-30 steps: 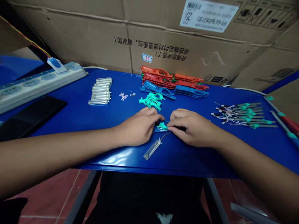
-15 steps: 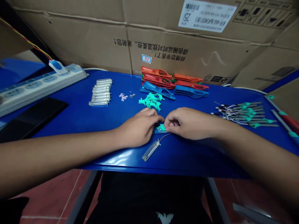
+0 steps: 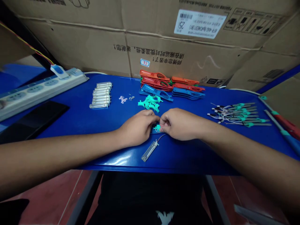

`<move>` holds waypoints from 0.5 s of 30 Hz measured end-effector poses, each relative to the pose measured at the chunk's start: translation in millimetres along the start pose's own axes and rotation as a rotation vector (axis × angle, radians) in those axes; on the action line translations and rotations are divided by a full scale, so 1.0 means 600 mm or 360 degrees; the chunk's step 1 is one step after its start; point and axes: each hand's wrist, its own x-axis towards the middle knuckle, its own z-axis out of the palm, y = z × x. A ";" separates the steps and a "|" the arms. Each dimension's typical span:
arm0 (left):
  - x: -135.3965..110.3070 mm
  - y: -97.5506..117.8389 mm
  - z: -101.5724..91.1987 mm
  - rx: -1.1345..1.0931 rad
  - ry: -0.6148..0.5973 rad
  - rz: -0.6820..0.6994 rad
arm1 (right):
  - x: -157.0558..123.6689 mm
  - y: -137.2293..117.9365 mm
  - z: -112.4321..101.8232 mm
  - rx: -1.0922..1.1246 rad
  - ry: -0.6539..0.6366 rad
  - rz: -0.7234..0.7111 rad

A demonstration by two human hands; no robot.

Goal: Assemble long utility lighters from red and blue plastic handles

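My left hand [image 3: 139, 128] is closed over the left end of a blue plastic casing half [image 3: 153, 131] lying on the table, its thumb and index finger curled at the part. From the other side my right hand [image 3: 179, 125] pinches a small green plastic piece [image 3: 157, 127] at the casing. A white wire shows beside this piece, and my fingers hide much of the casing. Close in front of both hands lies a clear plastic lighter tank [image 3: 149, 151], joined by a thin dark wire that runs under my right hand.
Behind my hands are loose green pieces [image 3: 150, 102] and stacked orange, red and blue casings [image 3: 156, 83]. Clear tanks [image 3: 101, 95] and tiny parts [image 3: 122, 99] lie left. Metal rods with wires [image 3: 243, 114] lie right. A power strip [image 3: 42, 89] and black phone-like slab [image 3: 35, 120] are far left.
The camera view has shifted slightly. Both hands stay at the blue casing, with the right hand's fingers still on the green piece and little other movement.
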 end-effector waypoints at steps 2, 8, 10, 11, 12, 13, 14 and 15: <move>-0.001 0.000 0.001 0.0002 0.0001 -0.0005 | -0.002 0.001 -0.001 0.0020 -0.0024 -0.0007; 0.001 -0.001 0.002 0.0027 -0.0018 -0.0021 | -0.004 0.001 0.002 -0.0016 0.0072 -0.0068; 0.003 -0.001 0.000 -0.0007 -0.0012 -0.0007 | -0.007 0.007 -0.003 -0.0027 0.0065 -0.0143; 0.005 0.000 0.000 -0.0020 -0.0011 0.0000 | -0.010 0.013 -0.006 -0.0026 0.0061 -0.0188; 0.007 0.000 0.000 -0.0027 -0.0010 0.0007 | -0.013 0.021 -0.011 -0.0022 0.0070 -0.0236; 0.011 0.001 0.000 -0.0028 -0.0009 0.0014 | -0.017 0.032 -0.016 -0.0018 0.0105 -0.0279; 0.015 0.002 0.002 -0.0028 -0.0005 0.0021 | -0.022 0.045 -0.023 -0.0019 0.0177 -0.0306; 0.019 0.004 0.004 -0.0030 0.0003 0.0027 | -0.027 0.058 -0.029 -0.0024 0.0278 -0.0323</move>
